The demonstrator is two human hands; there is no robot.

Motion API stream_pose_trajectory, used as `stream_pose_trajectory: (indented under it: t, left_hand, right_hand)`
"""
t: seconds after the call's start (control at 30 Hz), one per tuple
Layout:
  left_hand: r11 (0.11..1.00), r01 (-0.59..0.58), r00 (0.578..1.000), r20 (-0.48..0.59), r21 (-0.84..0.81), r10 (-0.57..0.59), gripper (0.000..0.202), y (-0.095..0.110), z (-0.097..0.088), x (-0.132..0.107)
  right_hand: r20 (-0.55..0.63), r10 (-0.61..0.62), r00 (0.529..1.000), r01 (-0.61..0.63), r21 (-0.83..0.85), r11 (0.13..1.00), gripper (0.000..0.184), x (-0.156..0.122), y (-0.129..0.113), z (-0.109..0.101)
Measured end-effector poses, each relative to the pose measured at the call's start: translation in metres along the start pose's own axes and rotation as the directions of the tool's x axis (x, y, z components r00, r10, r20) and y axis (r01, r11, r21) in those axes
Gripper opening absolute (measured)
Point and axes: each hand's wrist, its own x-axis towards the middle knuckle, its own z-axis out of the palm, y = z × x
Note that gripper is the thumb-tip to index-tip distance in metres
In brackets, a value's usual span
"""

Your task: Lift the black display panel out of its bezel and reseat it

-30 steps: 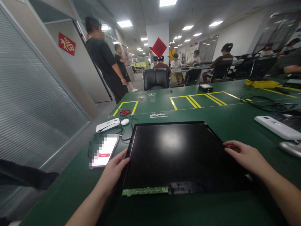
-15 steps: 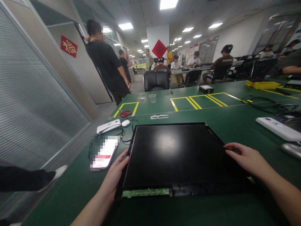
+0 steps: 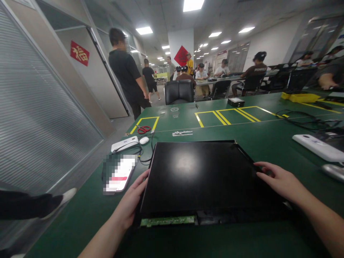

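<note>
A large black display panel (image 3: 199, 175) lies flat on the green table (image 3: 80, 222) right in front of me. A green circuit strip (image 3: 168, 221) runs along its near edge. My left hand (image 3: 131, 202) holds the panel's left edge, thumb on top and fingers against the side. My right hand (image 3: 279, 181) grips the right edge with the fingers curled over it.
Left of the panel lie a phone (image 3: 119, 173), a white device (image 3: 125, 144), a mouse (image 3: 144, 140) and red scissors (image 3: 143, 129). At the right are a white unit (image 3: 317, 147) and black cables (image 3: 306, 120). A person in black (image 3: 127, 75) stands at the far left; others sit behind.
My hands have barely shifted on the panel's edges. The person in black has stepped a little to the right, and another person farther back has walked on.
</note>
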Motion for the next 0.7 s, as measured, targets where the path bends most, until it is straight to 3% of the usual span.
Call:
stream_pose_trajectory:
  t: [0.2, 0.3, 0.4, 0.5, 0.7]
  left_hand:
    - [0.999, -0.016, 0.999, -0.029, 0.045, 0.017, 0.047, 0.006, 0.005, -0.007]
    - [0.997, -0.057, 0.998, 0.033, 0.047, 0.056, 0.042, 0.004, -0.001, -0.008]
    - [0.985, -0.138, 0.982, 0.145, 0.104, 0.122, 0.058, 0.0, -0.011, -0.004]
    - [0.966, -0.216, 0.964, 0.19, 0.143, 0.187, 0.073, -0.004, -0.017, 0.0]
    - [0.959, -0.262, 0.951, 0.197, 0.111, 0.238, 0.066, -0.001, -0.01, -0.008]
  right_hand:
    - [-0.011, -0.017, 1.0, 0.016, -0.004, 1.0, 0.053, 0.0, 0.0, 0.002]
    - [-0.012, -0.02, 1.0, 0.02, -0.009, 1.0, 0.054, 0.002, 0.002, 0.003]
    - [0.001, -0.017, 1.0, 0.017, -0.019, 1.0, 0.055, 0.003, 0.005, 0.005]
    - [-0.018, -0.047, 0.999, 0.047, -0.029, 0.998, 0.054, 0.003, 0.008, 0.006]
    - [-0.026, -0.073, 0.997, 0.072, -0.025, 0.997, 0.05, 0.002, 0.008, 0.007]
